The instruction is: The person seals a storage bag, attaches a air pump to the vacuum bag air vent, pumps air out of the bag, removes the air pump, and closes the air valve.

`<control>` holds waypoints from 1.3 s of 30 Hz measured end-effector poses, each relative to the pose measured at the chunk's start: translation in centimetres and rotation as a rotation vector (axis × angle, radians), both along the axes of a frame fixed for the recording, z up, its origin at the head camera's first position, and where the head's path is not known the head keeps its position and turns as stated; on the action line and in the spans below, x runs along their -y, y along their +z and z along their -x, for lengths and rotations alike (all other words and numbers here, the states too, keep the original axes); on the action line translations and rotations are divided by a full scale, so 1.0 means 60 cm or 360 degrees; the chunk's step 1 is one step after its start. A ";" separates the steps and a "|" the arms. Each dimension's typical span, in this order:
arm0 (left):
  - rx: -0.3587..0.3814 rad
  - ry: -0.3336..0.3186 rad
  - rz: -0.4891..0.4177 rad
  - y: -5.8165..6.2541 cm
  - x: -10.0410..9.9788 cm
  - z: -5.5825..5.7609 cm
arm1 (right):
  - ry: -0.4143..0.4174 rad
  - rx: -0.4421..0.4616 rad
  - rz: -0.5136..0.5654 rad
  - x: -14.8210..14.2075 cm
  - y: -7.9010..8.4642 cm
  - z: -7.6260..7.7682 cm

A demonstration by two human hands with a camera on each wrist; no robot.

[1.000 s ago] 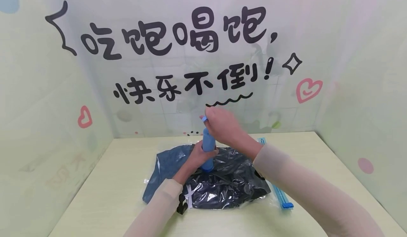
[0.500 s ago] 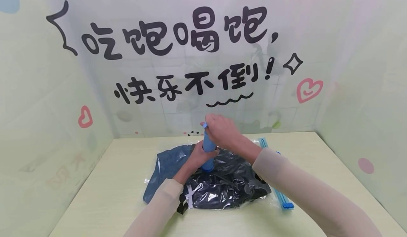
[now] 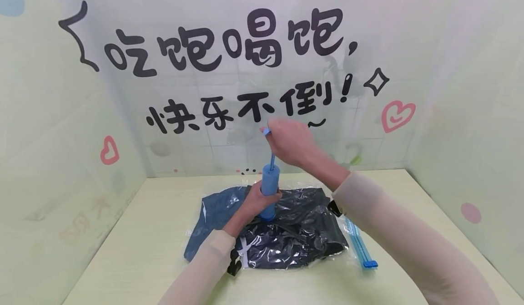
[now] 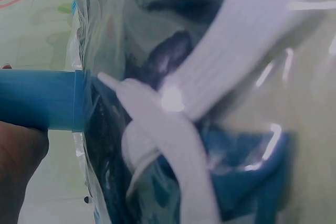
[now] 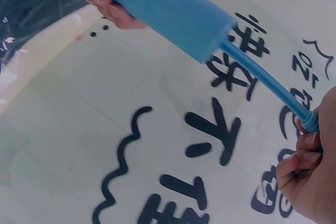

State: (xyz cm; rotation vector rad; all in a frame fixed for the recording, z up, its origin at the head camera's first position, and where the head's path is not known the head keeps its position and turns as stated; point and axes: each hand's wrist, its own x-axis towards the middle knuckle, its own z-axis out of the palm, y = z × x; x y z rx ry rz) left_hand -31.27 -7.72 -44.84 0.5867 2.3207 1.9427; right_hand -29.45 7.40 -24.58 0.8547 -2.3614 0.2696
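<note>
A blue hand pump (image 3: 270, 180) stands upright on a clear vacuum storage bag (image 3: 303, 243) with dark and blue folded clothing inside. My left hand (image 3: 258, 200) grips the pump's barrel low down, near the bag. Above it, my right hand (image 3: 288, 141) is curled round the pump's handle, and a length of thin rod (image 5: 268, 80) shows between handle and barrel in the right wrist view. A white strap (image 4: 184, 140) shows through the plastic in the left wrist view. The joint between pump and bag is partly hidden by my left hand.
A light blue zip strip with a darker blue slider (image 3: 370, 264) lies right of the bag, partly behind my right sleeve. The pale tabletop (image 3: 135, 246) meets a decorated wall (image 3: 184, 155) at the back, with similar walls on both sides.
My right hand dips with the pump handle, then rises higher than before, drawing the rod out of the barrel. The left hand and the bag stay in place.
</note>
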 end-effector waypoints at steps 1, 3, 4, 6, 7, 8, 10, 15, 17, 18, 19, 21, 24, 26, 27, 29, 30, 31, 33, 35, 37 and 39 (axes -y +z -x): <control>0.0006 0.0004 0.0003 0.001 0.000 -0.001 | -0.0009 -0.0008 0.0004 -0.001 0.007 -0.001; 0.0019 0.0000 0.0012 0.004 0.001 -0.002 | -0.0007 -0.0006 0.0025 -0.003 0.020 -0.002; 0.0026 -0.0007 0.0017 0.007 0.001 -0.004 | 0.0000 -0.0007 0.0038 -0.003 0.024 -0.002; 0.0025 -0.0027 0.0020 0.021 0.002 -0.013 | 0.0012 -0.0009 0.0053 -0.005 0.031 -0.003; 0.0021 -0.0033 0.0025 0.028 0.002 -0.018 | 0.0018 -0.0010 0.0055 -0.006 0.033 -0.003; 0.0022 -0.0039 0.0025 0.035 0.002 -0.022 | 0.0028 -0.0007 0.0060 -0.006 0.035 -0.003; 0.0005 -0.0038 0.0018 0.047 0.002 -0.032 | 0.0043 0.0006 0.0060 -0.006 0.036 -0.003; 0.0020 -0.0021 0.0023 0.052 0.005 -0.042 | 0.0070 0.0101 0.0055 -0.002 0.029 -0.002; 0.0033 -0.0005 0.0027 0.036 0.005 -0.031 | 0.0083 0.0119 0.0044 0.000 0.019 0.001; 0.0036 0.0002 0.0030 0.027 0.005 -0.025 | 0.0087 0.0129 0.0029 0.000 0.013 0.002; 0.0031 0.0006 0.0029 0.019 0.004 -0.019 | 0.0088 0.0145 0.0018 0.001 0.006 0.002; 0.0018 0.0006 0.0019 0.004 0.004 -0.008 | 0.0092 0.0179 -0.0007 0.002 -0.009 0.005; 0.0001 -0.0015 0.0006 -0.003 0.003 -0.002 | 0.0057 0.0264 -0.0070 0.005 -0.032 0.005; -0.0002 -0.0025 0.0002 -0.002 0.002 -0.002 | 0.0043 0.0291 -0.0124 0.007 -0.048 0.006; -0.0001 -0.0025 0.0008 -0.002 0.002 -0.002 | 0.0042 0.0300 -0.0149 0.008 -0.055 0.006; -0.0003 -0.0029 0.0015 -0.002 0.002 -0.002 | 0.0046 0.0314 -0.0187 0.010 -0.068 0.008; -0.0007 -0.0033 0.0015 -0.001 0.002 -0.002 | 0.0051 0.0323 -0.0202 0.010 -0.074 0.009; -0.0011 -0.0038 0.0013 -0.002 0.002 -0.002 | 0.0057 0.0336 -0.0208 0.011 -0.078 0.010; -0.0022 -0.0051 -0.0004 -0.001 0.002 -0.002 | 0.0074 0.0362 -0.0217 0.012 -0.086 0.012; -0.0029 -0.0060 -0.0021 -0.001 0.002 -0.001 | 0.0084 0.0391 -0.0220 0.013 -0.091 0.013; -0.0029 -0.0069 -0.0036 -0.002 0.002 -0.001 | 0.0092 0.0412 -0.0216 0.014 -0.095 0.014; -0.0031 -0.0075 -0.0037 -0.001 0.002 0.000 | 0.0098 0.0429 -0.0198 0.014 -0.097 0.015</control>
